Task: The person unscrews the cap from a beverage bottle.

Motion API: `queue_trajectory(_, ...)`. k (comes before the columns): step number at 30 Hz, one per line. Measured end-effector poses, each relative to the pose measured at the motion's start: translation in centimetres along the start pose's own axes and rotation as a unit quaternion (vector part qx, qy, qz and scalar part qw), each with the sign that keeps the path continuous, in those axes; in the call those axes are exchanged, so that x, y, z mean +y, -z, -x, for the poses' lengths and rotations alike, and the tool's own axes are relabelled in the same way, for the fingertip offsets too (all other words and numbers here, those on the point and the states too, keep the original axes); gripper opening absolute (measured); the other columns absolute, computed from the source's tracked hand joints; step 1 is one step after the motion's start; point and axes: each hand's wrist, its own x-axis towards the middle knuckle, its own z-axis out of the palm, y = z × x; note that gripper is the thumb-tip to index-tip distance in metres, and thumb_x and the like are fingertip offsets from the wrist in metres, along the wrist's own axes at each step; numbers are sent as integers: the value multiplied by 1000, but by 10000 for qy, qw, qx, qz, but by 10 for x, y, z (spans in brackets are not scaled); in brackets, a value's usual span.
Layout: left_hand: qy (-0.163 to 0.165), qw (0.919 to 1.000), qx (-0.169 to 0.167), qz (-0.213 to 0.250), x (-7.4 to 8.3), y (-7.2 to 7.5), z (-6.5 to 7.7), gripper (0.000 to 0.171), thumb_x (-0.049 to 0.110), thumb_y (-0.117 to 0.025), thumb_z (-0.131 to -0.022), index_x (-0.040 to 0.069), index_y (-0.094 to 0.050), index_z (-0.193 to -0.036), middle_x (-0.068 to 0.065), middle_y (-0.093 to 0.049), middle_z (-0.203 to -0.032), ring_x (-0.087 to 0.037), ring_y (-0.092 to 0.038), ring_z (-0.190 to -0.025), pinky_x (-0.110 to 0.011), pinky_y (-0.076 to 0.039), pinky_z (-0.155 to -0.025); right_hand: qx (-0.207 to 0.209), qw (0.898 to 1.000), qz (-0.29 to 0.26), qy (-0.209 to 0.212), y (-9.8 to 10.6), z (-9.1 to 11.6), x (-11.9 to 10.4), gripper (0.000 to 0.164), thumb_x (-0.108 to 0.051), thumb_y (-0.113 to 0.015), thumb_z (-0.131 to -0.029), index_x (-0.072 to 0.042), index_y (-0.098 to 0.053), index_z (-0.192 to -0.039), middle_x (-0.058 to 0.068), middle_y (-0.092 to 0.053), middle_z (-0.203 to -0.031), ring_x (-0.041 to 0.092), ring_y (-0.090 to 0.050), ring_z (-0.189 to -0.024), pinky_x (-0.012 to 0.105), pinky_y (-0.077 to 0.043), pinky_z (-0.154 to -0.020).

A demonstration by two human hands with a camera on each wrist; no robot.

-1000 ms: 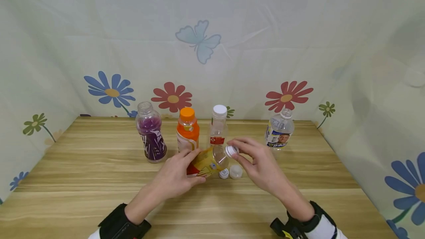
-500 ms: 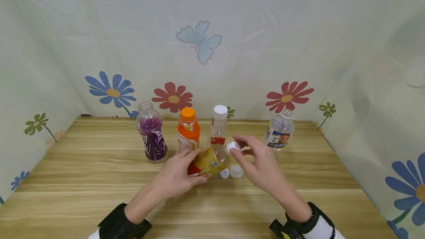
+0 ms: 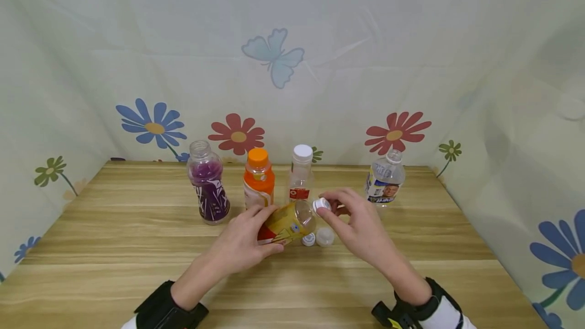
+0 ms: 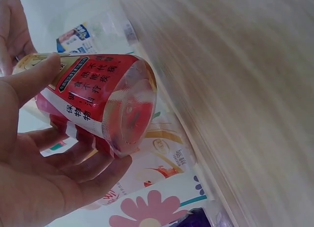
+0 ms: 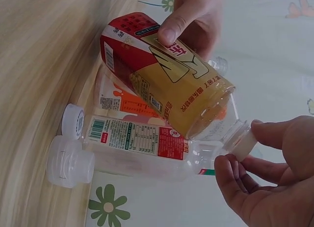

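Note:
My left hand (image 3: 247, 237) grips a clear plastic bottle (image 5: 181, 79) with a red and gold label, tilted so its neck points right. Its base (image 4: 132, 109) faces the left wrist camera. At the mouth of that bottle, my right hand (image 3: 361, 225) pinches a white cap (image 3: 322, 205) between thumb and fingers. The right wrist view shows the cap (image 5: 243, 144) over the neck. Below the neck, a white cap (image 3: 308, 239) and a translucent cap (image 3: 325, 237) lie side by side on the wooden table (image 3: 283, 288).
Behind my hands stand an orange bottle (image 3: 258, 179) with an orange cap and a clear bottle (image 3: 301, 171) with a white cap. An uncapped purple bottle (image 3: 207, 184) stands left; an uncapped clear bottle (image 3: 385, 179) stands right. A flower-printed curtain (image 3: 320, 90) backs the table.
The right hand's fingers have shifted their grip round the white cap, opening out and then closing on it again at the bottle's mouth. The left hand and bottle have barely moved.

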Motion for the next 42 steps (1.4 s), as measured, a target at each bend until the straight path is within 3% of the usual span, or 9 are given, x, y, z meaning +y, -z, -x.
queue_trajectory(8,-126,9997,139,-142,-1,-1,0,74,44,-82,-79,13,-53,-140,-2,-56,-124,-17,-60,-103,-30,-47,-91,-39,9997,-234,109,0,0,1,22,-2,-74,-87,-1,-68,-109,-3,-61,-103,12,-59,-88,24,-52,-75)
queue_trajectory(17,-32,9999,-35,-119,-2,-1,1,72,39,-81,-81,10,-52,-140,-8,-56,-128,-21,-61,-107,-33,-47,-92,-314,9980,-269,470,2,-1,0,31,8,-73,-83,-3,-69,-112,-2,-62,-113,15,-63,-102,23,-50,-83)
queue_trajectory(27,36,9988,-352,329,-2,0,1,72,44,-77,-84,15,-48,-144,-4,-55,-131,-17,-59,-109,-33,-45,-94,-229,9950,-240,939,2,-1,-2,37,12,-72,-83,-3,-68,-117,-4,-61,-120,17,-62,-107,27,-50,-86)
queue_trajectory(31,32,9984,-369,419,-3,0,0,73,44,-77,-84,15,-47,-144,-3,-54,-131,-16,-58,-110,-32,-45,-94,-156,9932,-461,1055,2,-2,-4,41,15,-70,-83,-1,-65,-120,2,-62,-121,20,-62,-108,27,-50,-86)
queue_trajectory(35,5,9986,-324,412,-5,0,0,73,43,-77,-84,13,-48,-144,-3,-54,-132,-17,-57,-112,-31,-44,-95,-112,9921,-694,1043,1,-3,-4,44,14,-71,-82,0,-63,-123,6,-62,-121,21,-61,-109,28,-50,-85)
queue_trajectory(42,54,9986,-293,447,-4,0,0,73,44,-76,-85,11,-48,-143,-4,-53,-134,-19,-57,-115,-33,-42,-97,89,9958,-645,647,-1,0,-2,37,0,-75,-86,-4,-63,-121,-2,-62,-116,19,-62,-101,33,-53,-79)
